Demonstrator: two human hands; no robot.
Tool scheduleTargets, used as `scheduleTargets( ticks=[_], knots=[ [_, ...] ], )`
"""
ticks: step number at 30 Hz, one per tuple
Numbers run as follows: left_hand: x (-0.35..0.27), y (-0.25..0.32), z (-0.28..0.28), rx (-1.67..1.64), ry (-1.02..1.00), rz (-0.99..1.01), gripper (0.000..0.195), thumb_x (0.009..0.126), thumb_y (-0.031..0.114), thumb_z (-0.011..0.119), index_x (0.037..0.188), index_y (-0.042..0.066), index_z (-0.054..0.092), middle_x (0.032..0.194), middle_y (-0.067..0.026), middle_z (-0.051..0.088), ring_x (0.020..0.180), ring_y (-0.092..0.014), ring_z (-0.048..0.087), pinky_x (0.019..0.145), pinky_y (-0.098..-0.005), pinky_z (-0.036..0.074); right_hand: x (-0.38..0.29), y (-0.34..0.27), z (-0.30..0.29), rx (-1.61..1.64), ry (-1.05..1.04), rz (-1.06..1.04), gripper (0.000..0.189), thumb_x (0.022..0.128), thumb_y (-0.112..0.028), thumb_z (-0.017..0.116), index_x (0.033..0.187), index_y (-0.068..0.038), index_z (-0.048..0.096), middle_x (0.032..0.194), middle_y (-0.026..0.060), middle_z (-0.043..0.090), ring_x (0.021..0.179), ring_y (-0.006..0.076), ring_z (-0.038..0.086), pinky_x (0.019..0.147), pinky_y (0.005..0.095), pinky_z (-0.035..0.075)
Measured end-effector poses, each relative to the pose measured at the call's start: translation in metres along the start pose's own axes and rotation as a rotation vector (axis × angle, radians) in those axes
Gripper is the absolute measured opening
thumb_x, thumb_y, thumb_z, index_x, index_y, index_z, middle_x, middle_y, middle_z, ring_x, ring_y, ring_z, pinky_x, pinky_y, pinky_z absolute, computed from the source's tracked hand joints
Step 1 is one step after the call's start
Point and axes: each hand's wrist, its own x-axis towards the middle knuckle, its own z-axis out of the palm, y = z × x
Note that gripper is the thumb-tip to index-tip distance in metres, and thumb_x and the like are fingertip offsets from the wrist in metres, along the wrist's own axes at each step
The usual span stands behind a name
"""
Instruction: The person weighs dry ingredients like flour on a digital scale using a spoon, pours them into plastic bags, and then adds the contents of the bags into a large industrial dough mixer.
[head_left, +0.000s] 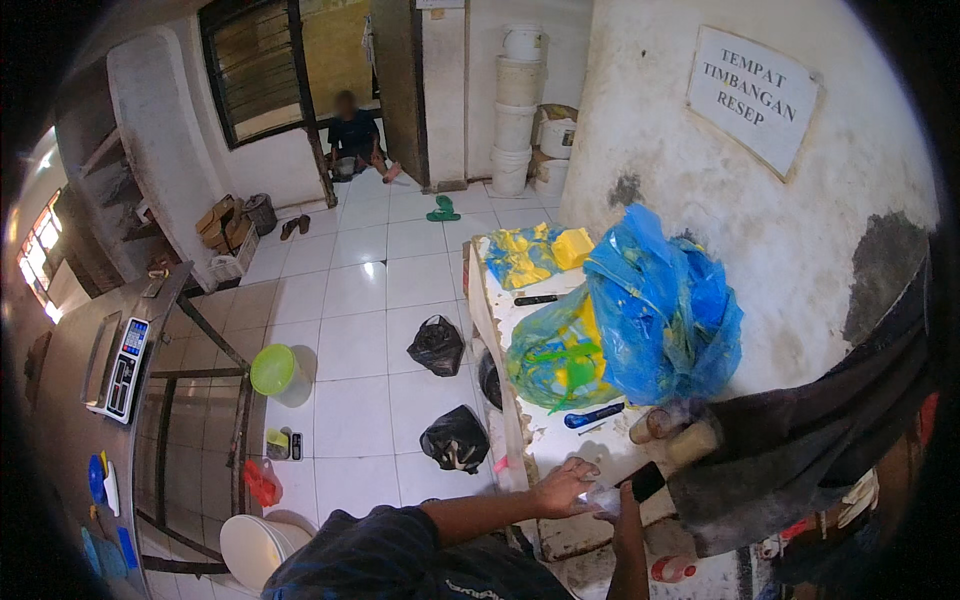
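Note:
Both hands are over the near end of a worn white table (577, 454). My left hand (562, 487) has its fingers around one side of a small clear plastic item (602, 498), perhaps a bag. On the other side, my right hand (621, 510) grips the same item. A black phone-like object (643, 481) lies right beside my right hand; whether they touch is unclear. Farther along the table are a blue-handled tool (594, 415), a green plastic bag (555, 360) with yellow blocks, a large blue plastic bag (660, 307) and a black-handled knife (535, 300).
Black plastic bags (454, 439) lie on the tiled floor, near a lidded green bucket (274, 370). A digital scale (124, 367) stands on the left metal table (67, 352). Another person (354, 135) sits at the far doorway. Dark cloth (787, 427) hangs at right.

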Motion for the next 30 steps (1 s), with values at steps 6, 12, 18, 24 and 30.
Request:
scheduleTargets(
  ticks=[6,12,18,24,30],
  knots=[
    [0.004,0.026,-0.021,0.048,-0.135,-0.092,0.041,0.071,0.025,0.066,0.111,0.017,0.058,0.117,-0.0087,0.047,0.112,-0.031,0.04,0.088,-0.0461,0.039,0.021,0.037,-0.037,-0.612,-0.143,-0.367,0.024,0.076,-0.016,0.069,0.091,-0.001,0.057,0.088,0.0089,0.06,0.075,0.0146,0.056,0.064,0.028,0.046],
    [0.004,0.022,-0.018,0.181,-0.065,-0.076,0.038,0.074,0.03,0.065,0.109,0.018,0.056,0.113,-0.0074,0.047,0.109,-0.03,0.042,0.083,-0.046,0.042,0.007,0.021,-0.017,-0.829,-0.002,-0.505,0.022,0.072,-0.005,0.068,0.088,-0.002,0.053,0.084,0.017,0.06,0.08,0.0299,0.061,0.07,0.037,0.046],
    [0.002,0.028,-0.027,0.181,-0.028,-0.087,0.036,0.075,0.028,0.065,0.108,0.017,0.056,0.112,-0.0083,0.047,0.108,-0.03,0.042,0.082,-0.0448,0.042,0.013,0.024,-0.017,-0.933,0.0,-0.543,0.02,0.079,-0.009,0.06,0.095,-0.003,0.051,0.087,0.0214,0.06,0.084,0.0405,0.059,0.074,0.0437,0.045],
    [-0.001,0.023,-0.024,0.189,-0.046,-0.081,0.034,0.076,0.026,0.065,0.107,0.016,0.056,0.111,-0.0085,0.047,0.107,-0.029,0.043,0.082,-0.0436,0.042,0.008,0.016,-0.003,-0.914,0.025,-0.449,0.024,0.085,-0.023,0.056,0.094,-0.001,0.05,0.087,0.0245,0.058,0.087,0.0433,0.055,0.074,0.0477,0.043],
    [-0.001,0.027,-0.024,0.216,-0.014,-0.069,0.036,0.072,0.024,0.066,0.105,0.015,0.057,0.109,-0.0084,0.046,0.106,-0.029,0.043,0.08,-0.043,0.042,0.019,0.028,-0.018,-0.824,-0.025,-0.449,0.02,0.083,-0.018,0.06,0.085,0.0,0.053,0.082,0.0201,0.059,0.077,0.0347,0.059,0.07,0.0414,0.045]
  ],
)
